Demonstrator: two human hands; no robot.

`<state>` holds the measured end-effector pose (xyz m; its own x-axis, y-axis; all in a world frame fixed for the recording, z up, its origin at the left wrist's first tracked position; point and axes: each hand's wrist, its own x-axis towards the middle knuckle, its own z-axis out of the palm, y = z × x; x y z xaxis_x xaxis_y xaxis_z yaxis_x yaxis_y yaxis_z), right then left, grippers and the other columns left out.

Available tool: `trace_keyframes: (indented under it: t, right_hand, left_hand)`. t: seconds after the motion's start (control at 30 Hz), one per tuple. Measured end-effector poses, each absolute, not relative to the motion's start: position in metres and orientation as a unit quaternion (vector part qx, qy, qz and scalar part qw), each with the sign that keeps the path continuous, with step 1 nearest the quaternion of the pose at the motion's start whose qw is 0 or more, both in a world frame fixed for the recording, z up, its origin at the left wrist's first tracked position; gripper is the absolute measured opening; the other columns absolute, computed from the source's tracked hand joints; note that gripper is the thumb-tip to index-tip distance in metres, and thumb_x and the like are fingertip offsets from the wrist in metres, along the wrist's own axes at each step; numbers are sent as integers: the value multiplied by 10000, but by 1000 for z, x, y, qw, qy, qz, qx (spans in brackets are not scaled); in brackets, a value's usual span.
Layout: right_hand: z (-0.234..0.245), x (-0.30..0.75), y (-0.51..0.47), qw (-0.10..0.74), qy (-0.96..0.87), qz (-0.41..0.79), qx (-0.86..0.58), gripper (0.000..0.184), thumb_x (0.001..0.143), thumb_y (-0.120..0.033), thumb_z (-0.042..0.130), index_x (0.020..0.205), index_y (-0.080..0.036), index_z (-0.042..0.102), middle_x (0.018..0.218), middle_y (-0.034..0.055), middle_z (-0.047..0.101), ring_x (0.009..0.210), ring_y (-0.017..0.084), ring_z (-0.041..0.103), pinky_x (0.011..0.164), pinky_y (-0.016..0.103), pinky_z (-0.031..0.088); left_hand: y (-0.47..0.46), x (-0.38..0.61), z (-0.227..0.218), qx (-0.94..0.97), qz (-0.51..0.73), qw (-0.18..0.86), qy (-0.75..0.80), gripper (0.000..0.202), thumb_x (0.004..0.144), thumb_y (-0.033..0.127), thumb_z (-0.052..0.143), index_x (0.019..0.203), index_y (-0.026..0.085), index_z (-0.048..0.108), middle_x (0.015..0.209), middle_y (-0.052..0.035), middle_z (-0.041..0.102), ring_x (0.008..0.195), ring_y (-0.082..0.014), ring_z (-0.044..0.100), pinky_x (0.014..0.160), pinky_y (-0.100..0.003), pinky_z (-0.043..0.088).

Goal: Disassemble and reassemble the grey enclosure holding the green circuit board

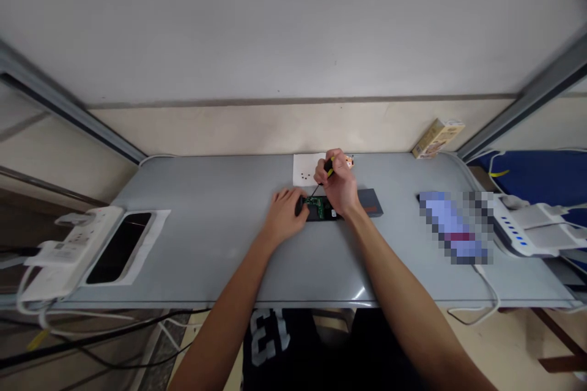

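A long black device with an exposed green circuit board (314, 208) lies on the desk in front of me. My left hand (287, 212) grips its left end, with the thumb at the near edge and the fingers on the far side. Closed around the black-and-yellow handle of a screwdriver (329, 167) is my right hand (340, 183). The thin shaft slants down to the left, its tip at the board. Part of the device's right half is hidden by the right wrist. Beyond it, several small dark screws (305, 176) lie on a white sheet of paper (300, 162).
A dark grey flat box or cover (370, 203) lies right of the device. Phones lie at left (120, 248) and right (452, 229), the right one cabled. Power strips stand at left (98, 238) and right (509, 232). A small carton (438, 137) leans by the back wall.
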<state>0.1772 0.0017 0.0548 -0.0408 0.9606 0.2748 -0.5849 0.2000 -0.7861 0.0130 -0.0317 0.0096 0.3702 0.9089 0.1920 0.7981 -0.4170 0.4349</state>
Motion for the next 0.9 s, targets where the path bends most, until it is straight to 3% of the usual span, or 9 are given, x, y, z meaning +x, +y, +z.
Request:
trace_keyframes:
  t: [0.43, 0.9]
  right_hand:
    - [54, 178, 2, 658, -396, 616, -176, 303, 968, -533, 573, 879, -263, 469, 630, -47, 357, 562, 123, 328, 564, 265, 337]
    - [54, 177, 1, 655, -412, 592, -227, 356, 927, -595, 580, 862, -270, 448, 638, -47, 327, 567, 134, 317, 561, 282, 325]
  left_hand:
    - [-30, 11, 8, 816, 213, 142, 519, 138, 935, 203, 548, 1067, 228, 580, 1025, -38, 682, 1063, -261, 602, 941, -422, 393]
    - [-29, 10, 8, 814, 222, 151, 515, 142, 945, 211, 549, 1082, 226, 582, 1025, -40, 673, 1055, -252, 600, 950, -417, 405]
